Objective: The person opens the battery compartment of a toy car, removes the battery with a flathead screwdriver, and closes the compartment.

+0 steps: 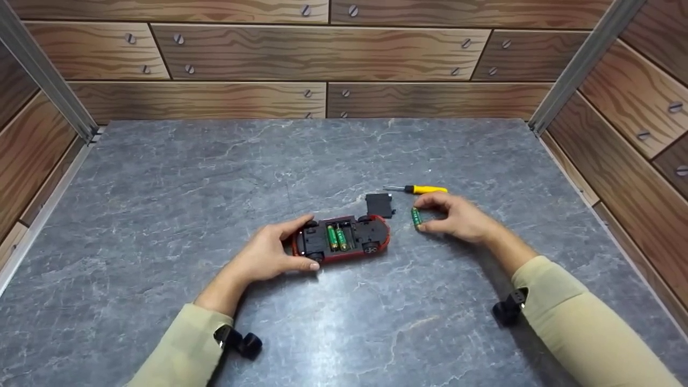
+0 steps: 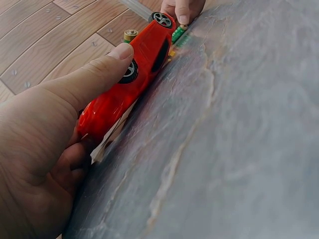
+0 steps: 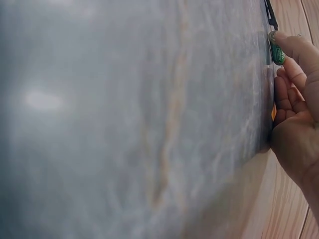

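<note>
Sleeves (image 1: 586, 328) run out of frame, black wrist cameras (image 1: 250, 344) beside the cuffs. Left hand (image 1: 263, 252) is curled round one end of the red car (image 1: 371, 231): thumb on near side, index on far side, other fingers mostly hidden in head view. Car is wheels-up, mid-worktop (image 1: 215, 161); can't tell if it's lifted slightly. Bay exposed, two green batteries (image 1: 332, 236) side by side in it, labels unreadable. Right hand (image 1: 457, 217) pinches a third battery (image 1: 416, 217) between thumb and fingertip, off the car's other end; right wrist view has that hand cut off at the edge, battery partly covered by the thumb. Black cover (image 1: 379, 206) lies just beyond the car. Farther, yellow screwdriver (image 1: 429, 190), tip thin and hard to make out. Wood-look panels (image 1: 322, 51) behind, cropped on top.
</note>
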`<state>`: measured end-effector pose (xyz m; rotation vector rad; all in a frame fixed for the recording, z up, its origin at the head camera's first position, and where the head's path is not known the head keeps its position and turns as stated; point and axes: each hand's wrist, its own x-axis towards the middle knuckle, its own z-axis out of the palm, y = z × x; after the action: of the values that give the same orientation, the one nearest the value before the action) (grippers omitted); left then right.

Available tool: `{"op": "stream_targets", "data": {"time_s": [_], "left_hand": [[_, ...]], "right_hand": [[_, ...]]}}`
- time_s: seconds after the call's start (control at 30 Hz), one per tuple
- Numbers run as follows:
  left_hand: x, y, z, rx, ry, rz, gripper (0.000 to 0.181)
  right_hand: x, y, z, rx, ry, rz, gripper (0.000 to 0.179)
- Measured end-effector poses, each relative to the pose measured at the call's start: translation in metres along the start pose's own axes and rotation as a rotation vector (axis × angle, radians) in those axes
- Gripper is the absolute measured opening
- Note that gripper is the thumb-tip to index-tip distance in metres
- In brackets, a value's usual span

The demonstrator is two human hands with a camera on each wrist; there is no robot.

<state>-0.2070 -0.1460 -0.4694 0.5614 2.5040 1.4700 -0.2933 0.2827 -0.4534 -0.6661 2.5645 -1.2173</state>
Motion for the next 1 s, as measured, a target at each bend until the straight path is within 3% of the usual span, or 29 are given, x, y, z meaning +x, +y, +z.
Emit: {"op": "stream_targets", "data": {"time_s": [1.0], "left_hand": [[-0.0004,-0.0001,0.0007,0.017,0.007,0.001,0.107]], "right_hand": [[0.0015,0.0010,-0.0004,0.022,-0.015,0.034,0.057]]}}
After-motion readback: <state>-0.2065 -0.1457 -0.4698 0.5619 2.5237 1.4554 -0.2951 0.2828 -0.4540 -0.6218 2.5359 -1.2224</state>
